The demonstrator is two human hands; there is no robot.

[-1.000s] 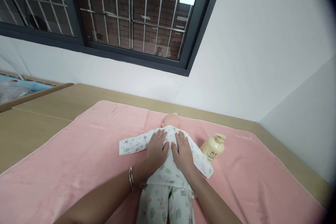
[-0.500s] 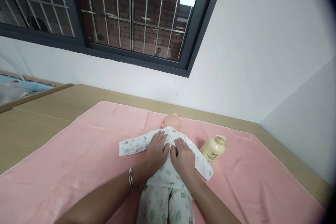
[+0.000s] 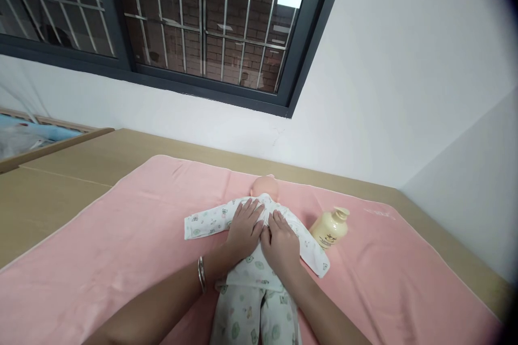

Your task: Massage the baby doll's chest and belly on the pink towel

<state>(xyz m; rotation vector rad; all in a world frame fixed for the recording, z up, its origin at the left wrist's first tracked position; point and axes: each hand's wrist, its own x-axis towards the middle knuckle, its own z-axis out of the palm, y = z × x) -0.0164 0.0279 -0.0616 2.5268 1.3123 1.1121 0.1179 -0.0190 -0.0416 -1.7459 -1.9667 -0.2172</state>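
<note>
Soft pink towel (image 3: 121,237), both hands (image 3: 262,232) flat, fingers (image 3: 243,210) loosely spread, on the cloth-suited doll (image 3: 251,275).

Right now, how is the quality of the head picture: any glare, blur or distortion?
Head view: sharp and evenly lit; the window glass mirrors ceiling lamps; wide-lens bending tilts the frame and walls; a dark vignette fills the right corners; both hands and the doll are in focus, with soft shadows.

A cream bottle (image 3: 329,227) lies on the pink towel (image 3: 121,237), right of the fingers; a barred window (image 3: 194,27) sits far beyond them.
</note>
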